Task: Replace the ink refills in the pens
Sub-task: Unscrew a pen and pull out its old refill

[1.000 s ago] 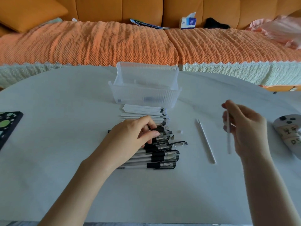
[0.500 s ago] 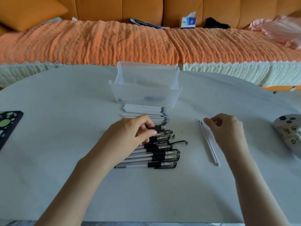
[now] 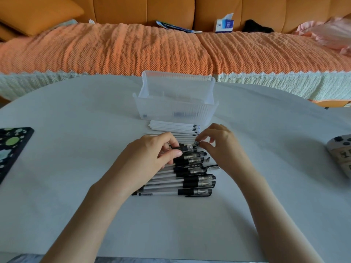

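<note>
Translucent plastic makes up the ribbed box, which stands on the white table and serves as the marker for everything else. Just in front of the box, on the person's side, lies a flat stack of white refills, their dark ends toward the box's right corner. In front of the refills, both hands meet on one pen. The left hand comes in from the box's left and grips the pen's black sleeve, thumb on the near side and fingers curled over the top. The right hand comes in from the box's right and pinches the pen's pointed end between thumb and forefinger, its other fingers loosely bent above. Whether the pen is lifted off the ones under it cannot be told. Farther from the box, toward the person, a row of pens lies side by side. They have pale barrels, black grips and clear caps, all pointing the same way as the refills, and the left hand and wrist cover their upper left part. At the row's right edge a black cap lies loose, partly hidden by the right wrist. Well to the left of the box sits a black pad with green spots — well to the right, a grey controller at the frame's edge. Behind the box runs an orange sofa with a tissue box on it.
</note>
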Action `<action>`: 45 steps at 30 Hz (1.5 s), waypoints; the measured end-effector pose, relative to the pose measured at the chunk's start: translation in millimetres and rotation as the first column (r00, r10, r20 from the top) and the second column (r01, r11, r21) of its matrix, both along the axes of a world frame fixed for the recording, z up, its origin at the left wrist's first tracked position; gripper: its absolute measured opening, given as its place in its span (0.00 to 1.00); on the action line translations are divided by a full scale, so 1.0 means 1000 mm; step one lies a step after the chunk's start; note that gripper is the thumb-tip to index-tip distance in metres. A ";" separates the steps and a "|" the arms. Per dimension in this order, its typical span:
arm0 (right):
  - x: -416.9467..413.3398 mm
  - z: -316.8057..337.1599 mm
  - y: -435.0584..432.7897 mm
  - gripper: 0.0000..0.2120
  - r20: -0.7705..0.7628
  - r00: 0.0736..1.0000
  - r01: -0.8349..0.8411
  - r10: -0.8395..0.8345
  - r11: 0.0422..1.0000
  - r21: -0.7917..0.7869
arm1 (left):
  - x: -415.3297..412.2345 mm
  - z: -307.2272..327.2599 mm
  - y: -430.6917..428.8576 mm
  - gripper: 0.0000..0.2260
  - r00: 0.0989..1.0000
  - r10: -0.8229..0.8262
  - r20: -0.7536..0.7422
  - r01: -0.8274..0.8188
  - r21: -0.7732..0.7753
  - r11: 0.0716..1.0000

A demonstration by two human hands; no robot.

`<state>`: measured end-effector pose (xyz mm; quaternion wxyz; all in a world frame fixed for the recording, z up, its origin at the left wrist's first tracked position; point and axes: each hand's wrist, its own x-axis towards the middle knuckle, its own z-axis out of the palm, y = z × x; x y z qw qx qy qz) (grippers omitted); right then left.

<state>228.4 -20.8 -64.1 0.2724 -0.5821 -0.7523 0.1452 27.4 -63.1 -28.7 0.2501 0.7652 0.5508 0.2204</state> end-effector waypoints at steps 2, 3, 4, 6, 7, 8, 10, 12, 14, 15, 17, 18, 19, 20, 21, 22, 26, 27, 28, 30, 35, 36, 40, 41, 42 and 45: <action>-0.001 0.000 0.000 0.04 0.022 1.000 0.009 -0.010 1.000 0.003 | -0.001 0.000 0.000 0.04 1.000 0.001 0.006 -0.001 0.004 1.000; -0.001 -0.001 0.001 0.04 0.029 0.999 0.014 -0.014 1.000 0.006 | -0.001 0.000 0.000 0.04 1.000 -0.001 0.007 0.001 0.006 1.000; 0.000 -0.001 0.001 0.04 0.030 0.999 0.016 -0.016 1.000 0.010 | 0.000 0.001 0.000 0.04 1.000 -0.002 0.008 0.002 0.007 1.000; 0.003 -0.003 0.002 0.04 0.017 1.000 0.022 -0.022 1.000 0.005 | 0.000 0.001 0.000 0.04 1.000 -0.004 0.007 0.004 0.005 1.000; 0.003 -0.004 0.002 0.04 0.011 1.000 0.029 -0.029 1.000 -0.002 | 0.000 0.001 0.000 0.04 1.000 -0.004 0.005 0.004 0.003 1.000; 0.003 -0.005 0.002 0.04 0.008 0.999 0.038 -0.038 0.999 -0.006 | 0.000 0.000 0.000 0.04 1.000 -0.004 0.004 0.004 0.001 1.000; 0.004 -0.007 0.001 0.03 0.000 0.998 0.063 -0.063 0.998 0.011 | -0.001 0.000 -0.001 0.04 1.000 -0.001 0.007 0.001 -0.004 1.000; 0.006 -0.003 0.001 0.02 -0.051 0.993 0.108 -0.106 0.994 0.034 | -0.002 0.000 -0.001 0.03 1.000 0.003 0.023 -0.003 0.002 1.000; 0.012 0.005 -0.003 0.02 -0.156 0.978 0.140 -0.138 0.990 0.006 | -0.003 0.000 0.000 0.03 0.999 0.008 0.046 -0.008 0.013 1.000; 0.016 0.009 -0.006 0.02 -0.214 0.965 0.148 -0.149 0.989 -0.019 | -0.004 0.000 0.001 0.03 0.998 0.011 0.062 -0.012 0.015 1.000; 0.022 0.015 -0.012 0.05 -0.331 0.933 0.129 -0.143 0.990 -0.065 | -0.006 -0.001 0.003 0.02 0.994 0.025 0.107 -0.026 0.004 1.000; 0.023 0.018 -0.015 0.07 -0.388 0.913 0.100 -0.125 0.992 -0.083 | -0.007 -0.001 0.004 0.02 0.991 0.037 0.131 -0.037 -0.005 0.999; 0.024 0.020 -0.018 0.08 -0.441 0.891 0.068 -0.104 0.993 -0.098 | -0.009 -0.001 0.005 0.02 0.987 0.052 0.153 -0.050 -0.014 0.999; 0.024 0.022 -0.020 0.09 -0.486 0.869 0.037 -0.088 0.993 -0.114 | -0.011 -0.001 0.006 0.02 0.982 0.070 0.175 -0.067 -0.022 0.998; 0.025 0.023 -0.022 0.10 -0.521 0.850 0.013 -0.077 0.992 -0.127 | -0.013 0.000 0.007 0.02 0.976 0.090 0.197 -0.086 -0.029 0.996; 0.025 0.025 -0.024 0.11 -0.543 0.837 -0.005 -0.070 0.991 -0.134 | -0.015 0.002 0.008 0.02 0.970 0.110 0.219 -0.105 -0.035 0.994; 0.025 0.027 -0.027 0.11 -0.566 0.821 -0.007 -0.066 0.992 -0.126 | -0.023 0.007 0.011 0.02 0.943 0.174 0.285 -0.166 -0.051 0.985; 0.026 0.027 -0.027 0.11 -0.579 0.813 -0.002 -0.070 0.992 -0.124 | -0.024 0.008 0.011 0.03 0.941 0.182 0.287 -0.175 -0.049 0.983; 0.026 0.027 -0.026 0.11 -0.589 0.805 0.001 -0.074 0.992 -0.123 | -0.025 0.008 0.011 0.03 0.938 0.187 0.293 -0.181 -0.047 0.982; 0.025 0.027 -0.026 0.11 -0.593 0.802 0.003 -0.078 0.992 -0.126 | -0.027 0.009 0.012 0.03 0.930 0.192 0.312 -0.187 -0.047 0.981; 0.023 0.027 -0.026 0.12 -0.571 0.817 -0.001 -0.078 0.991 -0.136 | -0.027 0.011 0.011 0.02 0.925 0.190 0.328 -0.187 -0.043 0.981; 0.023 0.027 -0.026 0.12 -0.566 0.821 -0.002 -0.076 0.991 -0.137 | -0.027 0.012 0.011 0.02 0.926 0.189 0.328 -0.186 -0.040 0.982; 0.022 0.028 -0.026 0.13 -0.549 0.833 -0.005 -0.075 0.990 -0.142 | -0.028 0.013 0.010 0.02 0.932 0.188 0.309 -0.189 -0.027 0.982; 0.022 0.028 -0.026 0.13 -0.544 0.836 -0.004 -0.074 0.990 -0.141 | -0.028 0.013 0.010 0.02 0.934 0.188 0.304 -0.190 -0.024 0.981; 0.023 0.028 -0.026 0.13 -0.539 0.839 0.000 -0.076 0.990 -0.140 | -0.028 0.013 0.010 0.02 0.936 0.187 0.299 -0.189 -0.022 0.982; 0.025 0.027 -0.026 0.14 -0.504 0.859 0.021 -0.089 0.990 -0.139 | -0.029 0.012 0.010 0.01 0.949 0.177 0.260 -0.183 -0.004 0.983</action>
